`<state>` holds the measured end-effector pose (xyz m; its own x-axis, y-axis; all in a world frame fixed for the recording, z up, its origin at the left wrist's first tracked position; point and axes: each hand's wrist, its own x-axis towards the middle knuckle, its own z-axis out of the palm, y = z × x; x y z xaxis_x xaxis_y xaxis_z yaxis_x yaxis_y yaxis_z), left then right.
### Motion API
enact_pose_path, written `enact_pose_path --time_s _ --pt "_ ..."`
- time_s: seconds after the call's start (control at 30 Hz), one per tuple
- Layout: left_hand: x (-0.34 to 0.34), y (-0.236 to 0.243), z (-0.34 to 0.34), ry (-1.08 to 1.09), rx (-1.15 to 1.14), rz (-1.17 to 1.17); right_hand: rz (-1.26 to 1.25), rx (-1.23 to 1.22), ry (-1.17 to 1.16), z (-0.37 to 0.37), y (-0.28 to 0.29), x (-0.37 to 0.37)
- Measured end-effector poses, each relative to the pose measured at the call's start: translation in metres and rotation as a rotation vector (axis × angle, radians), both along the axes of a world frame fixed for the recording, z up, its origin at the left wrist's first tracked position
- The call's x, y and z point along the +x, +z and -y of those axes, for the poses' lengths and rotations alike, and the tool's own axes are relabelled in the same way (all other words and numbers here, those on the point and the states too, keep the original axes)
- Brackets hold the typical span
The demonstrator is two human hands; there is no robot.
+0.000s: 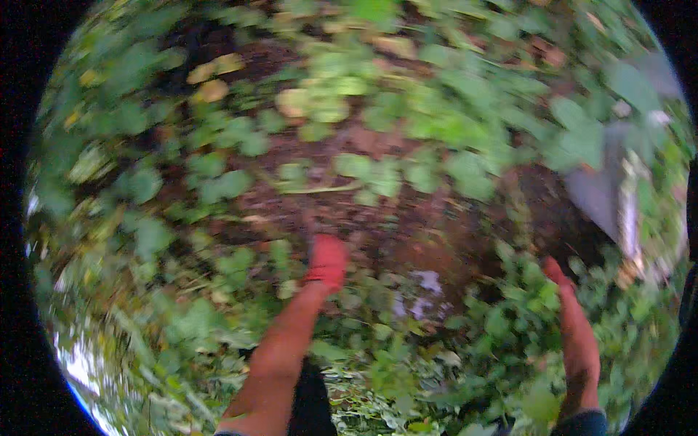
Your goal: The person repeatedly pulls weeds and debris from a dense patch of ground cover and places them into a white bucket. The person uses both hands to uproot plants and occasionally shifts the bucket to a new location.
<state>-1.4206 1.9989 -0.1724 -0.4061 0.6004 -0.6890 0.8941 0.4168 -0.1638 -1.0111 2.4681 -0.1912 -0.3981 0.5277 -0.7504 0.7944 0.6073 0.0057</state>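
My left hand (331, 261), in a red glove, reaches over the brown soil (291, 211) near the middle of the picture. Its fingers are smeared by motion, and I make out nothing in them. Farther right, my right hand (556, 270) also shows red, mostly hidden by green leaves (527, 291) beside a dark hollow in the ground. What it touches or holds cannot be seen. A leafy stem (320, 190) lies on the soil just beyond the left hand.
Broad-leaved vines (465, 102) spread over the ground, with some yellowed leaves (214, 69). Pale patches like wet ground (425, 291) lie between my hands. A grey sheet-like piece (596, 189) and a pale stick-like thing (629, 211) stand at the right. Something dark (313, 400) shows beside my left forearm.
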Motion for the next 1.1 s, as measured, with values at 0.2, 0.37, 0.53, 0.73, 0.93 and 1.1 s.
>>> enact_pose_path --time_s 0.2,0.37,0.53,0.73,0.93,1.1 --pt "-0.022 0.013 0.001 0.044 -0.164 0.086 -0.028 -0.01 0.27 0.031 0.076 0.02" --pt "-0.014 0.05 -0.013 0.176 0.038 0.098 -0.376 0.334 -0.063 0.053 0.17 -0.015" --pt "-0.003 0.097 -0.028 0.161 0.303 0.172 -0.331 0.243 -0.247 0.04 0.23 -0.032" --pt "0.012 0.155 -0.044 0.191 0.343 0.161 -0.265 0.325 -0.237 0.015 0.302 -0.003" --pt "0.032 0.182 -0.033 0.408 0.245 0.281 -0.875 0.483 -0.599 -0.062 0.421 -0.09" --pt "0.033 0.214 -0.069 0.477 0.436 0.246 -0.78 0.228 -0.594 -0.158 0.4 -0.132"
